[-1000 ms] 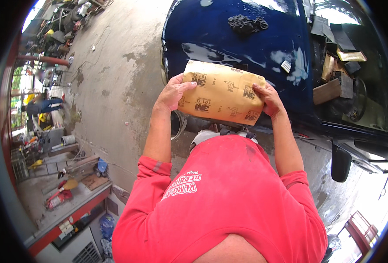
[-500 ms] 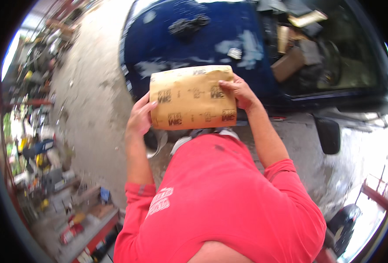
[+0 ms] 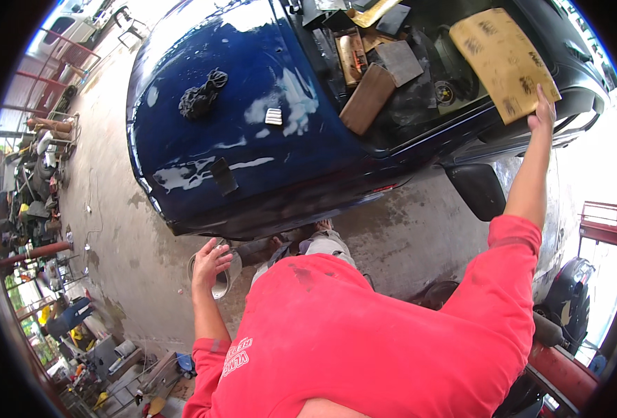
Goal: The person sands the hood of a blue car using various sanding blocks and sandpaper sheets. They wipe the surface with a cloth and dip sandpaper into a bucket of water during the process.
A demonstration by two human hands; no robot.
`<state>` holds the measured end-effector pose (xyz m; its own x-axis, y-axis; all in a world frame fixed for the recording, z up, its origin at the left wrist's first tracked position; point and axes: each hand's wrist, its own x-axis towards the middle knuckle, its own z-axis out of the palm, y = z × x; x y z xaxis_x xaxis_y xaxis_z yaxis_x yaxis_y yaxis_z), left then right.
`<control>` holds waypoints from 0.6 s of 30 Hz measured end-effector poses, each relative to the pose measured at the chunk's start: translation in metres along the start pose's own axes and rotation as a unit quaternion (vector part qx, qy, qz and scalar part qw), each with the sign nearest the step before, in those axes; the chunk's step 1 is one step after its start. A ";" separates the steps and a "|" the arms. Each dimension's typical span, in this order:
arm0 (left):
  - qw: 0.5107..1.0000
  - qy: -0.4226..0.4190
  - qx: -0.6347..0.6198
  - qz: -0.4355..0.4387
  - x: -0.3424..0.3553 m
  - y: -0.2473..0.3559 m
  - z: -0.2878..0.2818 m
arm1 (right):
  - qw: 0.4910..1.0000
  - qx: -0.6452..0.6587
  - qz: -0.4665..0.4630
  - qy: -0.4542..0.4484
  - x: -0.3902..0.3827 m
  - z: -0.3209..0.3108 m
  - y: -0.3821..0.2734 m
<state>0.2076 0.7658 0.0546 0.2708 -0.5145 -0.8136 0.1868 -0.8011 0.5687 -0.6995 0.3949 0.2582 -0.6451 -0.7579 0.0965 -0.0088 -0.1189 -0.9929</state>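
Head view: right hand (image 3: 544,115) is stretched out to the upper right of the frame, fingers pinched on the near edge of 1 tan sandpaper sheet (image 3: 505,61). Sheet sits over the open part of the blue car (image 3: 204,139), w/ its far end up by the top edge. Left hand (image 3: 211,262) is low, left of centre, open, fingers spread, holding nothing, just above a round tin (image 3: 219,275) on the floor. Looks like the step is laying the sheet down by the car; next move prob needs the pinch to let go once it lies flat. Count: 1 sheet, 1 black rag (image 3: 200,97) on the hood, 1 small block (image 3: 274,116), 1 tin, 2 hands.
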 end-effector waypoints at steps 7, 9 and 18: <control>0.997 0.020 0.078 0.017 -0.002 -0.009 0.035 | 0.828 -0.542 -0.072 0.125 -0.068 0.075 0.096; 0.997 0.011 0.077 -0.002 -0.006 -0.010 0.040 | 0.830 -0.549 -0.073 -0.063 -0.115 0.117 0.134; 0.986 -0.001 0.156 0.055 -0.012 0.002 0.051 | 0.823 -0.564 0.003 -0.064 -0.130 0.209 0.172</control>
<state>0.1569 0.7550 0.0588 0.2709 -0.6038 -0.7497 -0.1431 -0.7954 0.5889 -0.4575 0.3391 0.0896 -0.5624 -0.8265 0.0249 -0.7566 0.5022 -0.4187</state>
